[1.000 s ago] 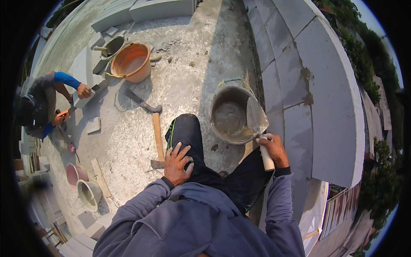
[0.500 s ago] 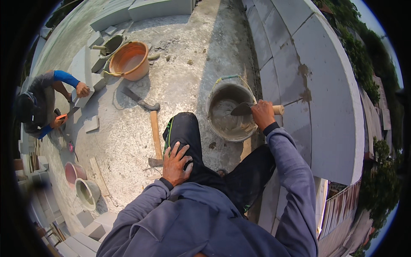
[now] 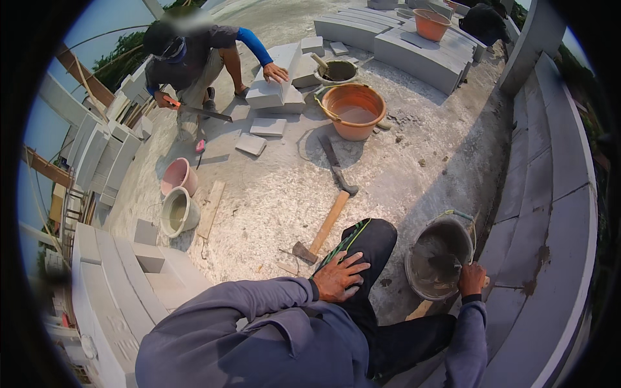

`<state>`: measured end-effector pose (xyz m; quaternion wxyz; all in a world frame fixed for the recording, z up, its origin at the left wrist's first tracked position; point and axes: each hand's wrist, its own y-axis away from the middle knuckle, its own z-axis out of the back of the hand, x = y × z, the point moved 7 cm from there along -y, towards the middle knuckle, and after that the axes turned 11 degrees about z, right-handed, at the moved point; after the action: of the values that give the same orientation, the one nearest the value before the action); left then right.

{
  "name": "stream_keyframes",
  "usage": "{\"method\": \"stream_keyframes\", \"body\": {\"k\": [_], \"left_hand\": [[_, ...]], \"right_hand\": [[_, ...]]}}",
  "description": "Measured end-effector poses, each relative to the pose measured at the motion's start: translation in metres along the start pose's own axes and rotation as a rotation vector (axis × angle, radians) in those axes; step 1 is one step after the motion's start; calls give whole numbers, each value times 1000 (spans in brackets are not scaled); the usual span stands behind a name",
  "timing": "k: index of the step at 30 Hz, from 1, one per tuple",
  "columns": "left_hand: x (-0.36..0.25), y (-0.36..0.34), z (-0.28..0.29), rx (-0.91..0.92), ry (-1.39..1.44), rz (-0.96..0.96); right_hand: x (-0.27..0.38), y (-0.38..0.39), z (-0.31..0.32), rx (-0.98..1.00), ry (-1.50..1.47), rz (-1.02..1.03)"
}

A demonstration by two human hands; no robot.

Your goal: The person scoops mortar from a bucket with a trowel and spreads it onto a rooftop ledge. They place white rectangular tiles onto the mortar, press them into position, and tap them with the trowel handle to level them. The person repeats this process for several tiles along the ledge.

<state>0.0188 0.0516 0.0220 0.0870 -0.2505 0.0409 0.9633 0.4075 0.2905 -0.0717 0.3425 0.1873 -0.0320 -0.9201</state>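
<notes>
Grey mortar bucket (image 3: pixel 440 258), right hand (image 3: pixel 472 279) holding trowel (image 3: pixel 447 264), blade pointing left

Trowel (image 3: pixel 446 264) blade sunk in mortar (handle hidden by right hand (image 3: pixel 472 279))

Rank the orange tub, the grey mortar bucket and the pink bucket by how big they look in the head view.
1. Orange tub and grey mortar bucket, by the right hand: alike; the bucket is nearer the camera, so unsure.
2. Pink bucket, clearly smallest.
</notes>
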Motion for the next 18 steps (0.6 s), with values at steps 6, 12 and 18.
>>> {"method": "stream_keyframes", "body": {"k": [6, 12, 18], "left_hand": [[5, 1, -2, 8, 11, -8], [10, -1, -5, 81, -1, 25], [12, -3, -7, 108, -10, 21]], "right_hand": [[-16, 5, 5, 46, 10, -64], [-20, 22, 16, 11, -81, -154], [-15, 21, 66, -115, -150, -211]]}}
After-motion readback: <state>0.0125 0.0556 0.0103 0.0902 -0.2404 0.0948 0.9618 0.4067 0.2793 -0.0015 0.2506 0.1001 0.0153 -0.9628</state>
